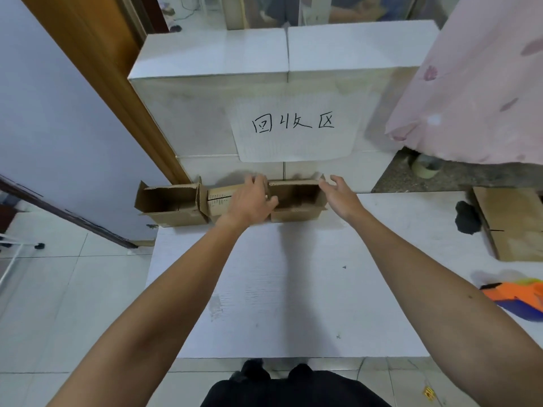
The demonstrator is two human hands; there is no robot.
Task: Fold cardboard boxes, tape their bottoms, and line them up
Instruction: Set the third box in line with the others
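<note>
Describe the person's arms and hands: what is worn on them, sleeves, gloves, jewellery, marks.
Both forearms are bare right up to the bottom edge of the picture; no sleeves show. The left hand and right hand wear no gloves, and no watch, bracelet or ring shows. The right forearm has a small dark spot near mid-length. The fingers are slightly blurred, so finer detail cannot be told.

Matt brown cardboard boxes, glossy floor tiles, wooden doorframe

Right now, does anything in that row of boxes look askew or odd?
Yes. The middle box seems tipped on its side, printed panel up, wedged between the left box and right box, which sit open-topped. The left hand partly hides it.
</note>
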